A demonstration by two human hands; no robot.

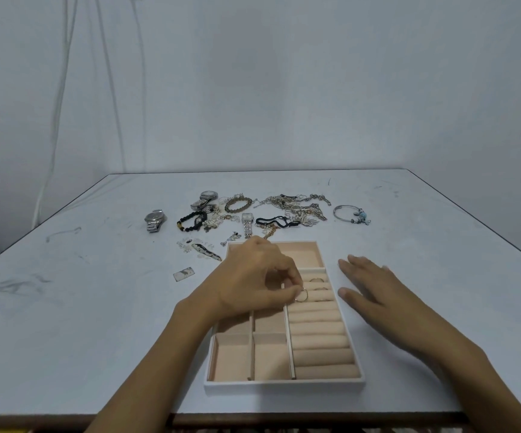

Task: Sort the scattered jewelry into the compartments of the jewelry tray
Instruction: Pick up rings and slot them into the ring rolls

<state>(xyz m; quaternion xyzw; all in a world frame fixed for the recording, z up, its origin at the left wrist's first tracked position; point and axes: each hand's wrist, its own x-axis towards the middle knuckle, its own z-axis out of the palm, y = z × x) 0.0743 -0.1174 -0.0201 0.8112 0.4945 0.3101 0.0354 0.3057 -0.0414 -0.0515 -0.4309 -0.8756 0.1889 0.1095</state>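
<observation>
While left hand (259, 276) pinches ring (301, 295), tray (284, 384) centre hidden beneath

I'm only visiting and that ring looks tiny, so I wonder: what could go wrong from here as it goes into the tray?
The ring hangs from a fingertip pinch of the left hand over the padded rolls of the tray; it could slip and land in a neighbouring compartment. That hand works right beside two seated rings and might nudge them loose. Farther back, the tangled chains would probably drag one another when lifted.
</observation>
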